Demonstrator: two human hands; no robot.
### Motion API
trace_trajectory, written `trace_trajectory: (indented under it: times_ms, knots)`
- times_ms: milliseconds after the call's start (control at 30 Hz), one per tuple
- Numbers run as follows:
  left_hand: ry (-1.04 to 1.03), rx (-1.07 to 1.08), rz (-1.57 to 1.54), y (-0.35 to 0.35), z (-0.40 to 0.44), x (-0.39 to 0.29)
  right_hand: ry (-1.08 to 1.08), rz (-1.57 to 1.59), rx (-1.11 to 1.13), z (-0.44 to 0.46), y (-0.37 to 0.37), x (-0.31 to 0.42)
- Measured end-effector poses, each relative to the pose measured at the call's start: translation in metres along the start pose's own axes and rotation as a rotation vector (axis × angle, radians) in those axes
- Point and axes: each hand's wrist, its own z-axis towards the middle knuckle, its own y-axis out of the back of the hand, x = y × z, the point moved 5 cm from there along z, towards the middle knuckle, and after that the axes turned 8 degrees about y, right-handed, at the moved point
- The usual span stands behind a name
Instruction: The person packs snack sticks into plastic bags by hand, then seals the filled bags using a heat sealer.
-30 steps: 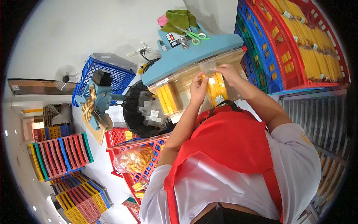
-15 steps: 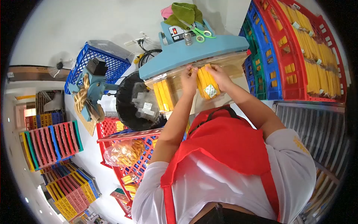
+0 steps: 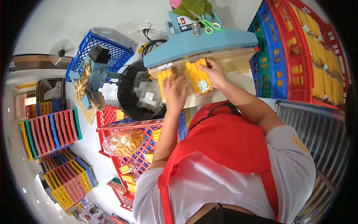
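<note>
A clear pack of yellow strips (image 3: pixel 193 74) with a white-green label lies at the front of the blue bag sealer (image 3: pixel 201 47). My right hand (image 3: pixel 215 74) grips this pack by its upper right edge, thumb and fingers closed on it. Further left, a second clear pack of yellow strips (image 3: pixel 161 79) lies under the sealer's left end. Over it is my left hand (image 3: pixel 176 92), open with its fingers apart, hiding part of the pack. Whether those fingers touch the pack I cannot tell.
Green-handled scissors (image 3: pixel 210 27) and a green cloth (image 3: pixel 194 7) lie on the sealer. Stacked crates (image 3: pixel 298 80) of yellow packs stand at the right. A black-lined bin (image 3: pixel 125 93) and a red crate (image 3: pixel 128 158) are at the left, near a smaller blue machine (image 3: pixel 96 80).
My left hand has left the right pack and moved left over the other pack. My right hand still holds the right pack. The view has shifted slightly.
</note>
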Motion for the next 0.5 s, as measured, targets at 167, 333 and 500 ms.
trace_trajectory:
  times_ms: [167,333,500]
  knots:
    - [0.1,0.069,0.295,0.015,-0.021,0.035,0.024,0.006,0.004,0.001,-0.026,-0.02]
    - [0.018,0.074,0.138,0.005,-0.023,0.037,0.083,-0.142,-0.107,0.005,-0.034,-0.035]
    - [0.012,0.072,0.231,0.001,-0.026,0.03,0.107,-0.173,-0.06,0.004,-0.039,-0.033]
